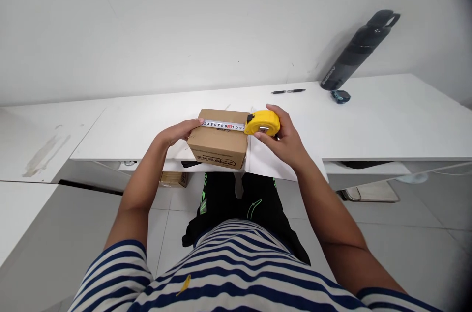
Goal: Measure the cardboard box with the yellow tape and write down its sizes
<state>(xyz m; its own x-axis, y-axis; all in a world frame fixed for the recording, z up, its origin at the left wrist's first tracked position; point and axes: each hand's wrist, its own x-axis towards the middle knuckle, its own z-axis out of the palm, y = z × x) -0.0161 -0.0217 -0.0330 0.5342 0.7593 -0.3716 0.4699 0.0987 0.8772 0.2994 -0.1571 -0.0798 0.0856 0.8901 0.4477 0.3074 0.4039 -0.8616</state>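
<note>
A brown cardboard box (217, 144) with dark printing on its near side sits at the front edge of the white desk. Across its top lies the white blade (221, 126) of a tape measure, its numbers running from left to right. My right hand (285, 140) grips the yellow tape measure case (267, 122) at the box's right edge. At the left edge, my left hand (182, 131) presses the blade's end against the box with its fingertips; its other fingers are partly hidden behind the box.
White paper (269, 159) lies on the desk, right of the box. Farther back are a black pen (288, 91), a tall dark bottle (356, 51) against the wall and a small dark teal object (340, 97). Another cardboard box (173, 179) is below the desk.
</note>
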